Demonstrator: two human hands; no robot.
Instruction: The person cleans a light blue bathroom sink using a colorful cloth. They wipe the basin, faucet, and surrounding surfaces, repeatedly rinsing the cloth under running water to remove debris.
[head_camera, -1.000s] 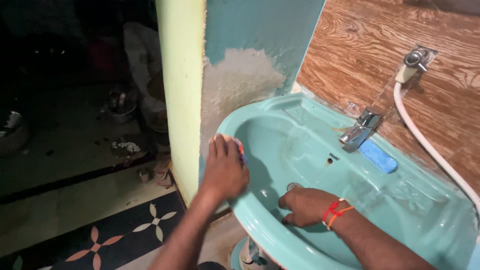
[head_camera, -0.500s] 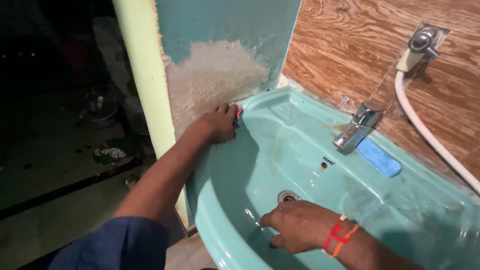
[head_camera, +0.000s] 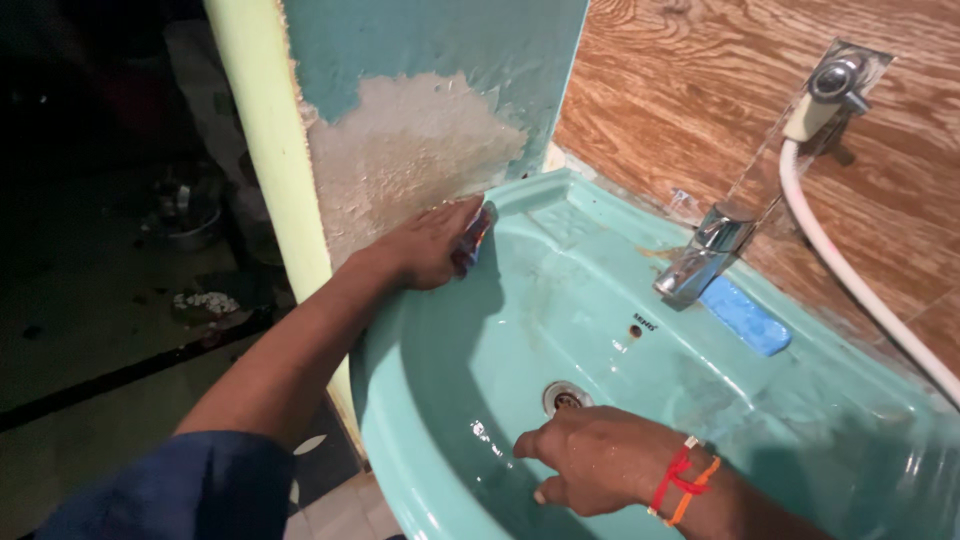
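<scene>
The left hand (head_camera: 425, 248) pressed a small multicoloured scrubber (head_camera: 473, 238) against the left rim of the turquoise sink (head_camera: 400, 400), its grip closed over the pad, whose long axis ran along the rim toward the peeling wall (head_camera: 410, 150). The basin lay open around the drain (head_camera: 563, 398). The right hand (head_camera: 590, 458) rested inside, fingers curled, holding nothing. A blue soap bar (head_camera: 744, 317) lay beside the tap (head_camera: 700, 258).

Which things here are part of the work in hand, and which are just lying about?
In use:
left hand pressing a scrubber on the rim of the basin
right hand resting inside the basin

Lying about:
blue soap bar
tap
white hose
</scene>
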